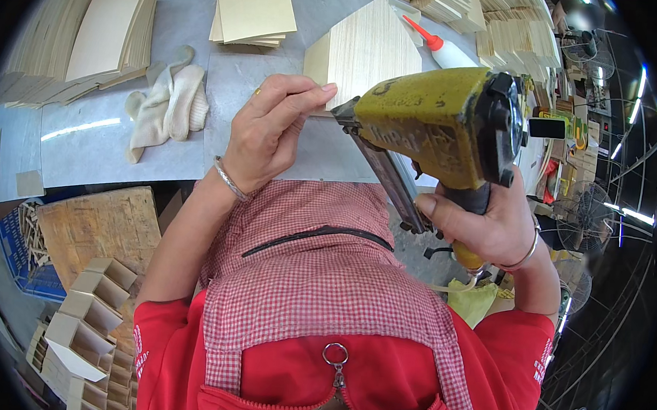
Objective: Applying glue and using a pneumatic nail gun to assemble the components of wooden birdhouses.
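My right hand [491, 225] grips the handle of a worn yellow nail gun [422, 121], with its black nose pointing left. That nose is at the near edge of a pale wooden box [370, 55] on the grey table. My left hand [269, 131] is closed, its fingers bent and pressed together, with a fingertip at the box's near left edge. What lies under those fingertips is hidden. Behind the gun lies a white glue bottle [451, 55] with a red nozzle.
Stacks of thin wooden panels [111, 26] stand at the left, with another pile [255, 10] at the back. A pale work glove [172, 100] lies left of my hand. Open wooden boxes [84, 333] are stacked low at the left. An air hose [454, 287] hangs from the gun.
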The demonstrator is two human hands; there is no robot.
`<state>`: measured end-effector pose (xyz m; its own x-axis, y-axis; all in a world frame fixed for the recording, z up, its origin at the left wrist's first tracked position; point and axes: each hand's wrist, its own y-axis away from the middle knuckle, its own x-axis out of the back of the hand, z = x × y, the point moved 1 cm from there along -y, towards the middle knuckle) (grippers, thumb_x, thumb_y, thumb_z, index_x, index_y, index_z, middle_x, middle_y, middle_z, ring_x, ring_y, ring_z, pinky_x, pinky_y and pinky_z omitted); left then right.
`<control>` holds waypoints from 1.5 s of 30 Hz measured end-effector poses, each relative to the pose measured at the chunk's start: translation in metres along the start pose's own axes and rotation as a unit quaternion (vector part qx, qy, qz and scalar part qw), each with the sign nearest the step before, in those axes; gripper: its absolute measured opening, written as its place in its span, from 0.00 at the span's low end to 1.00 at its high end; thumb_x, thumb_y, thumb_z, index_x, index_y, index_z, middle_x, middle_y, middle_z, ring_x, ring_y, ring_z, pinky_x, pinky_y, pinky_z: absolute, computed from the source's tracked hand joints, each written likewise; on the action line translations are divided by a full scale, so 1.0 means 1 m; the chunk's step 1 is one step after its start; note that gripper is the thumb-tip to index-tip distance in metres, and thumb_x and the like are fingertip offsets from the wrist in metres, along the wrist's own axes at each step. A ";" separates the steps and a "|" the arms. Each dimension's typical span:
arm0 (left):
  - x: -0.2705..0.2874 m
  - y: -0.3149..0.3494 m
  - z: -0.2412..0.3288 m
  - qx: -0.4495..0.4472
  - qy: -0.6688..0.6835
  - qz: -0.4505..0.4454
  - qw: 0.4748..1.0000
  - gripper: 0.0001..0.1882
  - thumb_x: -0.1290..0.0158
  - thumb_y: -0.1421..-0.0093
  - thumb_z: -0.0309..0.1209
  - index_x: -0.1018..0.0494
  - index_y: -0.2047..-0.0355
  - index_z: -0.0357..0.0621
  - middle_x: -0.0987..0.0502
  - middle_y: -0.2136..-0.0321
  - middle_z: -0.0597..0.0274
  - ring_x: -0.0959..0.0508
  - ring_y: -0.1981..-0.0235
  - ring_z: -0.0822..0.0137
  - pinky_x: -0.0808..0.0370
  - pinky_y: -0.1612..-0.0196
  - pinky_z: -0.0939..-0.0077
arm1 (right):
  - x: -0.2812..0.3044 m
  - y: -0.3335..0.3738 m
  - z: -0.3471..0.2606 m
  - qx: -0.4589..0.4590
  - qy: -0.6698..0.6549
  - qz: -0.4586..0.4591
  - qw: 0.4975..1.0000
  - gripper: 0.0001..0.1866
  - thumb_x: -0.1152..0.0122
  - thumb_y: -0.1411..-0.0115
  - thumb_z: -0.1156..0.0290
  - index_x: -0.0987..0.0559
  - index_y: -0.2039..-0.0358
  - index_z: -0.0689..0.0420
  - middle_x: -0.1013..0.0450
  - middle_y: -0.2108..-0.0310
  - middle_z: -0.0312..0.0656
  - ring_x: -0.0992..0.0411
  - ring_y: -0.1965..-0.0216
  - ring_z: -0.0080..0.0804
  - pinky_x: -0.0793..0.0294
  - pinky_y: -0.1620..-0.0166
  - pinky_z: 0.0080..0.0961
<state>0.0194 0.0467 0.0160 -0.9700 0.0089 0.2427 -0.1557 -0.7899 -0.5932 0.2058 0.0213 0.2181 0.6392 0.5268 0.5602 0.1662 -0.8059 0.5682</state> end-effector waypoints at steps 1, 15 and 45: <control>0.000 0.000 0.000 0.000 0.000 0.001 1.000 0.19 0.49 0.45 0.13 0.24 0.54 0.42 0.25 0.62 0.57 0.23 0.65 0.66 0.25 0.64 0.78 | 0.000 0.001 0.001 0.000 0.001 0.000 1.000 0.18 0.35 0.51 0.70 0.24 0.60 0.66 0.25 0.77 0.42 0.31 0.77 0.24 0.29 0.69 0.25; -0.001 -0.002 0.002 0.003 -0.001 -0.007 1.000 0.18 0.49 0.44 0.15 0.24 0.54 0.43 0.25 0.62 0.58 0.23 0.66 0.66 0.25 0.65 0.78 | -0.001 0.003 -0.001 -0.041 -0.022 0.021 0.999 0.17 0.35 0.51 0.69 0.24 0.63 0.66 0.27 0.78 0.42 0.32 0.77 0.23 0.30 0.71 0.25; -0.033 0.000 0.009 0.076 0.076 -0.023 0.994 0.15 0.40 0.48 0.19 0.23 0.58 0.39 0.21 0.66 0.61 0.24 0.67 0.72 0.27 0.63 0.81 | 0.025 0.018 0.099 -0.094 -0.212 0.151 0.961 0.10 0.38 0.47 0.70 0.26 0.73 0.65 0.32 0.87 0.36 0.34 0.88 0.21 0.36 0.81 0.20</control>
<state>0.0533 0.0414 0.0148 -0.9812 0.1306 0.1422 -0.1822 -0.8699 -0.4582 0.2986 -0.0066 0.1827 0.8924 0.0865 0.4429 -0.1883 -0.8206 0.5396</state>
